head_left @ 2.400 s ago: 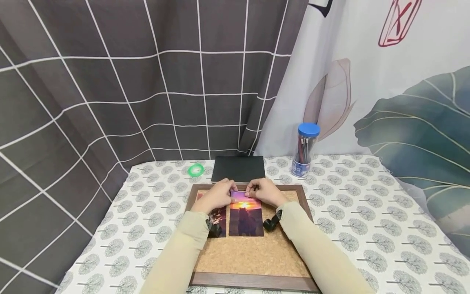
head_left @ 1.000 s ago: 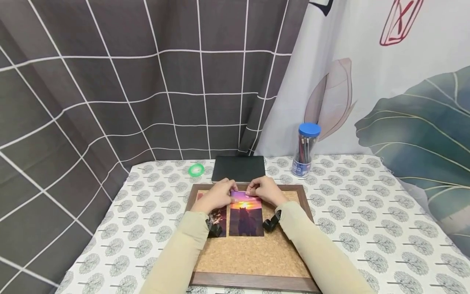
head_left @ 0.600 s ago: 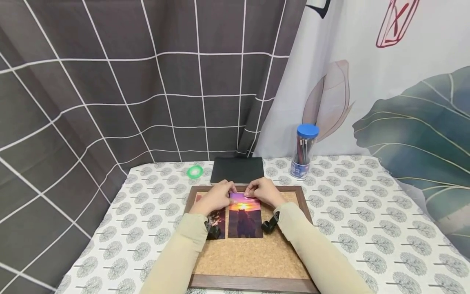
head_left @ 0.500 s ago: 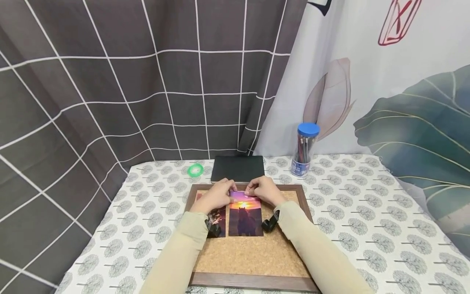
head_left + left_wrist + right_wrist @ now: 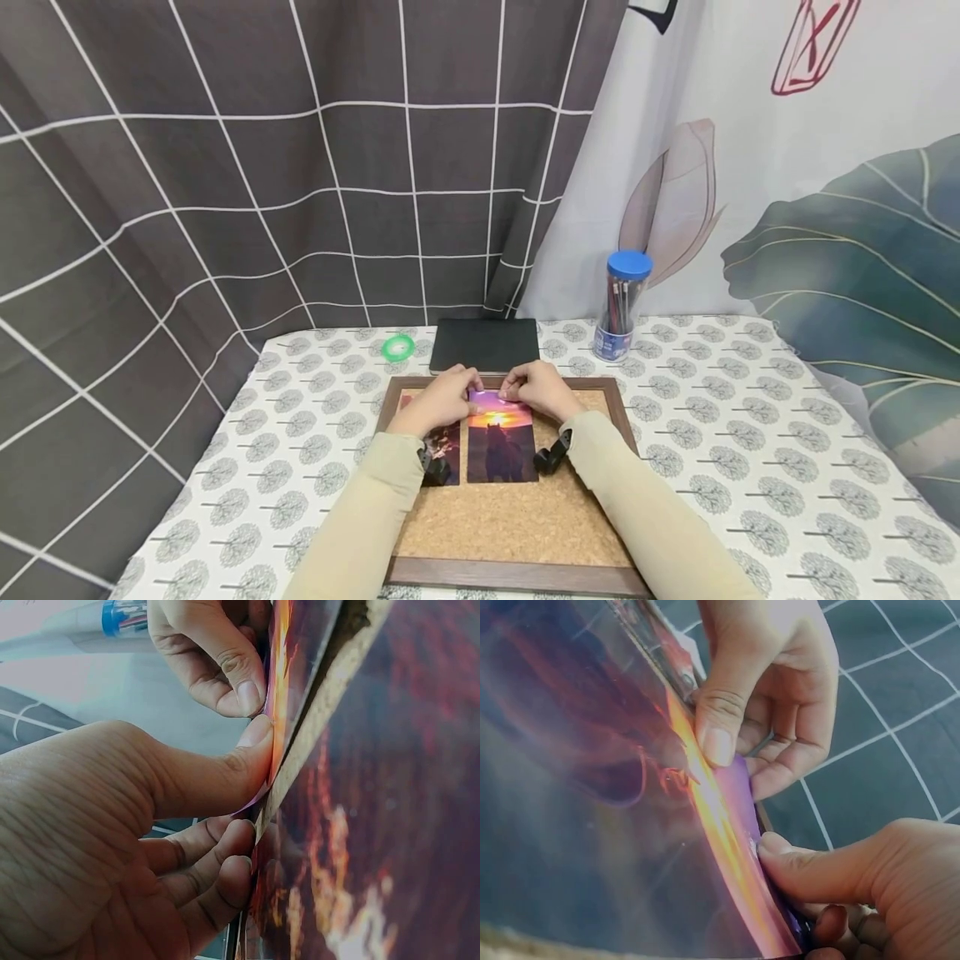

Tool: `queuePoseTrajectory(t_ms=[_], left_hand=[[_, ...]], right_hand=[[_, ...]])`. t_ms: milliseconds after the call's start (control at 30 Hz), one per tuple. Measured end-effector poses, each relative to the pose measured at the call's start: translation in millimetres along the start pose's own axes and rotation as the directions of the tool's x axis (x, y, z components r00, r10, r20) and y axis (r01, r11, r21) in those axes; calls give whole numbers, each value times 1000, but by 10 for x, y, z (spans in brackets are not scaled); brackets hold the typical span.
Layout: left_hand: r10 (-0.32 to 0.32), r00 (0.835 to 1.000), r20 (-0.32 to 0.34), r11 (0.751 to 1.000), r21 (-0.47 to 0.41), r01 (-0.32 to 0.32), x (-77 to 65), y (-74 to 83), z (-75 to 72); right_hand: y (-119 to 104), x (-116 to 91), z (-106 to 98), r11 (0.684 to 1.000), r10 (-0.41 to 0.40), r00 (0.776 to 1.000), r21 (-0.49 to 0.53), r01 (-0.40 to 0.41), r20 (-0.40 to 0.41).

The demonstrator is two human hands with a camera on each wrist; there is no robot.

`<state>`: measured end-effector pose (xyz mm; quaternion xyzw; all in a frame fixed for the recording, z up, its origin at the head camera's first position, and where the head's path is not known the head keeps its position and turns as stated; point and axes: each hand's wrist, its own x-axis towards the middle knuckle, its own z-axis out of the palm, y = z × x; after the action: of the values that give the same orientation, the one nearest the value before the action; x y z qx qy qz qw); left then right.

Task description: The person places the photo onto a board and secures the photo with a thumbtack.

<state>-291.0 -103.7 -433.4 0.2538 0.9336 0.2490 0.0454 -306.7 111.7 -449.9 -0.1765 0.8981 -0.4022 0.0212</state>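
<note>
A photo print [image 5: 501, 454] of a dark animal before a sunset lies on a wood-framed cork board [image 5: 517, 525]. At its top left corner my left hand [image 5: 444, 402] pinches the edge, thumb on the picture side. My right hand [image 5: 546, 392] pinches the same top edge further right. The right wrist view shows the purple top strip of the photo print [image 5: 712, 817] bending up between both thumbs. Beside it on the left lies a second, dark reddish print [image 5: 451, 437], partly hidden under my left hand and wrist camera.
Behind the board lies a flat black rectangular object [image 5: 486, 346]. A green tape roll [image 5: 387, 348] sits to its left, and a blue-lidded jar of pencils [image 5: 618, 312] stands to its right. A dark gridded curtain [image 5: 367, 233] hangs behind the tree-patterned tablecloth [image 5: 720, 450].
</note>
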Motion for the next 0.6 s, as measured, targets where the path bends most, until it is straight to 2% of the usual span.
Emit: queuePoseTrajectory(t_ms=[333,600], left_hand=[[30,999,-12,1000,-8,-30,-12,-9,-1],[37,999,-17,999,9,-37,-19,8,-19]], right_hand=[[25,-16,-7,999,21,1000,44,-22,15],[17,2,14,999,32,999,22,-32,1]])
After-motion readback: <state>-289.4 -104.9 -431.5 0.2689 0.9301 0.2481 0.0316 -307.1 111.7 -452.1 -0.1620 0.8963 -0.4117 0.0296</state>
